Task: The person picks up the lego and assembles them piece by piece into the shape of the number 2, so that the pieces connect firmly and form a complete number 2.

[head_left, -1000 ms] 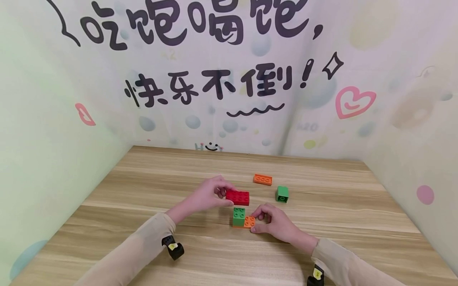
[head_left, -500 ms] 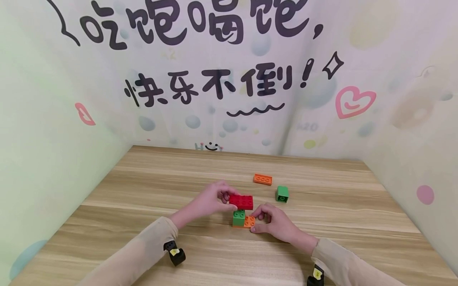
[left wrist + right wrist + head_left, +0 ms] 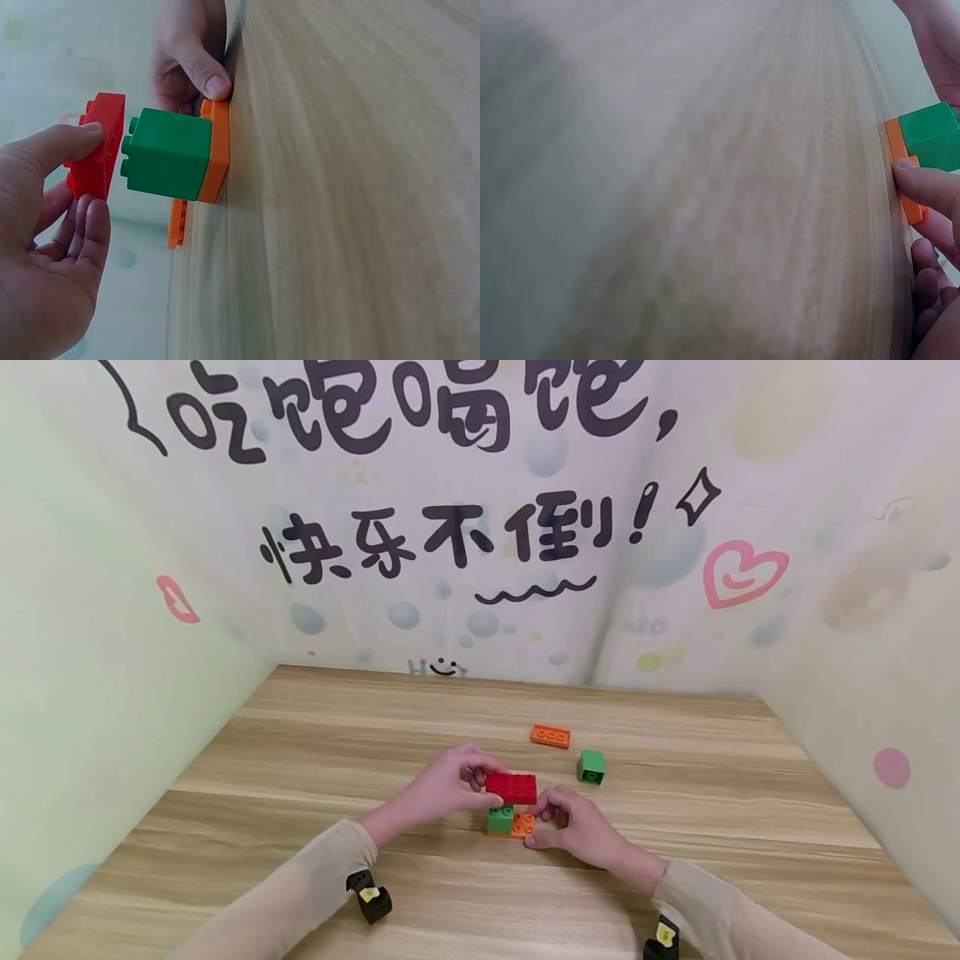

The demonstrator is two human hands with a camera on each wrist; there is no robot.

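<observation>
A red brick (image 3: 512,788) with several studs is pinched between the thumb and fingers of my left hand (image 3: 447,783). It hovers just above a green brick (image 3: 500,821), and a narrow gap shows between the two in the left wrist view. The green brick (image 3: 166,154) stands on the left part of an orange brick (image 3: 523,825), which lies flat on the table, its right-hand studs bare. My right hand (image 3: 582,832) pinches the right end of that orange brick (image 3: 910,201) between thumb and fingers.
Behind the hands, a second orange brick (image 3: 551,736) lies with its hollow underside showing. Another green brick (image 3: 592,767) lies on its side to the right of it. A printed cloth (image 3: 465,627) hangs along the back edge of the wooden table (image 3: 360,710).
My left hand has brought the red brick down and to the right, from behind the green brick to over it. My right hand and the orange brick have stayed in place.
</observation>
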